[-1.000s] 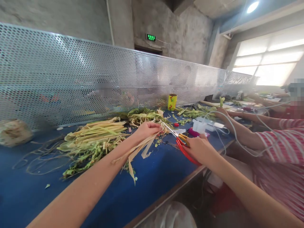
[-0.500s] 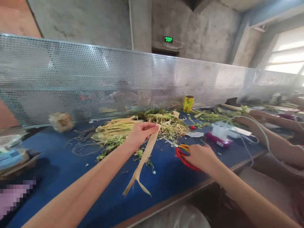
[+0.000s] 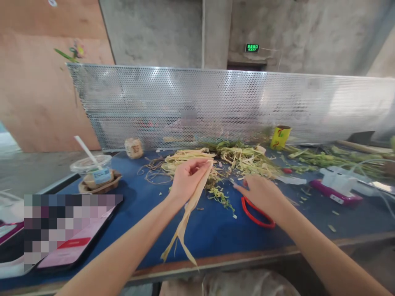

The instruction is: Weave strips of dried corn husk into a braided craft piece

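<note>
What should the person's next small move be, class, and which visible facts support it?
Probably to take the right hand off the scissors and steady the strip with it. Only the left hand pinches the strip, near its top, and the forked lower end hangs loose. The right hand is over the scissors, apart from the strip.

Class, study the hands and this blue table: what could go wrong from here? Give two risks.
The red-handled metal scissors in the right hand show a bare tip, which might nick the left hand.
The clear plastic cup with a white straw stands close to the pink-screened phone; a knock might spill it.
</note>
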A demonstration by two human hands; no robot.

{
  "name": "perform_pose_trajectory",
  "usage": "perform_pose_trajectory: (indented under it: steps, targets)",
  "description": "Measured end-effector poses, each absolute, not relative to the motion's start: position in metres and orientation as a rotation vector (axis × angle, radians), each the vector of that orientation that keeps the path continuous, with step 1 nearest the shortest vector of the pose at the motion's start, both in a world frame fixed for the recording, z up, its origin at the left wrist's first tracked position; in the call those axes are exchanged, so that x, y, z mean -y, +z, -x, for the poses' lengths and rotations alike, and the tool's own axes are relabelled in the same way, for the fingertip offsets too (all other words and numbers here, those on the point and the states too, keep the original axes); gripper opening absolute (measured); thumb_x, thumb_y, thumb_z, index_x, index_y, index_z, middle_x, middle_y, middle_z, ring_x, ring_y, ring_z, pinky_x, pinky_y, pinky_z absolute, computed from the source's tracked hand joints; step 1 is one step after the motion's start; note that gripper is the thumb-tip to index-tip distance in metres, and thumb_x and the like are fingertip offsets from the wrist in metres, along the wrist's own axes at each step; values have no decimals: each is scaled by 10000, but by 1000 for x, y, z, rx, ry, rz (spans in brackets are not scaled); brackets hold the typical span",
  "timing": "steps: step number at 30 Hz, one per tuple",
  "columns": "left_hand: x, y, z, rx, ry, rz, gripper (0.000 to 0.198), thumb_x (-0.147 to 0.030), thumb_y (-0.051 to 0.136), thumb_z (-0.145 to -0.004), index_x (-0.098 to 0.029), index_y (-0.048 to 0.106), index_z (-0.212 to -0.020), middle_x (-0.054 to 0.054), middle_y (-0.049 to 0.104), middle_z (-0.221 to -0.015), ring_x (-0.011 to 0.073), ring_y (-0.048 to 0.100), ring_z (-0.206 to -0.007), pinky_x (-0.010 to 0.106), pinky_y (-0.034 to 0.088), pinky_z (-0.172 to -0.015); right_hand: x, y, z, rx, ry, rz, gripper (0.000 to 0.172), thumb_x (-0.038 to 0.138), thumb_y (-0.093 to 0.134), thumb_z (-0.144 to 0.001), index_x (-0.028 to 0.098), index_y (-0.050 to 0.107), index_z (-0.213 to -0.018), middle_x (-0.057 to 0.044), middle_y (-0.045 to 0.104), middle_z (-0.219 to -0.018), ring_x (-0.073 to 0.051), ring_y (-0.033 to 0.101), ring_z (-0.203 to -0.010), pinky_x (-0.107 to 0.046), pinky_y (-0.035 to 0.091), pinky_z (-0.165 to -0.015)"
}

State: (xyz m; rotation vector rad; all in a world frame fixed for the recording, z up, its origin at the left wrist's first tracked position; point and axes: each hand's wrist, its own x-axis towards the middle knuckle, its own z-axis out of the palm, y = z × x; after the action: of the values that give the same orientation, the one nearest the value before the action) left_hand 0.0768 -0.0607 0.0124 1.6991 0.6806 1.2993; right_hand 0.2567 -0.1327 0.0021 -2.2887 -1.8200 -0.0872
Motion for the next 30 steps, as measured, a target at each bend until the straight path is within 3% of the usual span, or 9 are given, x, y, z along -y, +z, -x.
perform_pose_trajectory:
  steps: [5, 7, 13, 18, 24, 27, 30]
  targets:
    - [56, 8, -68, -696, 1500, -1672, 218, -324, 596, -712, -162, 647, -849, 40, 675, -797, 127, 614, -718, 228, 475, -660, 115, 4, -199, 1902, 815, 1346, 390, 412, 488, -789, 147, 491, -1076, -96, 590, -1028, -174, 562, -886, -311, 444, -773]
    - [54, 6, -66, -712, 1567, -1633, 218, -326, 601, -706, -165, 646, -846, 38, 673, -805, 128, 613, -727, 227, 478, -665, 106, -1, -177, 1866, 1097, 1104, 341, 398, 490, -790, 155, 494, -1030, -67, 600, -964, -164, 566, -841, -296, 454, -727]
    - [35, -1, -48, -818, 1716, -1452, 250, -347, 609, -693, -160, 636, -857, 44, 679, -820, 138, 623, -756, 233, 479, -684, 81, -12, -152, 1780, 1190, 1023, 54, 185, 489, -752, 161, 527, -782, -3, 576, -759, -142, 553, -757, -286, 436, -746]
    - [20, -2, -35, -856, 1819, -1399, 260, -355, 594, -708, -156, 635, -871, 47, 683, -831, 133, 625, -767, 230, 476, -708, 77, -13, -149, 1751, 1339, 994, 107, 213, 464, -778, 165, 503, -691, 30, 509, -624, -92, 510, -601, -231, 426, -644]
    - [21, 1, -36, -852, 1821, -1185, 243, -314, 628, -685, -148, 632, -863, 41, 686, -816, 129, 624, -769, 224, 477, -699, 78, -33, -151, 1598, 1584, 935, 162, 309, 470, -795, 161, 502, -738, 54, 451, -534, -67, 433, -478, -220, 387, -545]
    - [17, 0, -33, -873, 1711, -983, 279, -306, 652, -663, -150, 633, -894, 50, 680, -895, 102, 601, -650, 213, 463, -580, 79, -36, -154, 1599, 1585, 916, 122, 244, 438, -789, 160, 521, -758, 68, 413, -490, -63, 409, -452, -206, 349, -513]
    - [10, -5, -27, -766, 1600, -870, 275, -287, 663, -649, -166, 636, -895, 40, 664, -950, 25, 460, -428, 195, 366, -411, 81, -35, -156, 1625, 1581, 992, 126, 177, 405, -762, 156, 521, -721, 60, 432, -508, -54, 400, -448, -195, 331, -501]
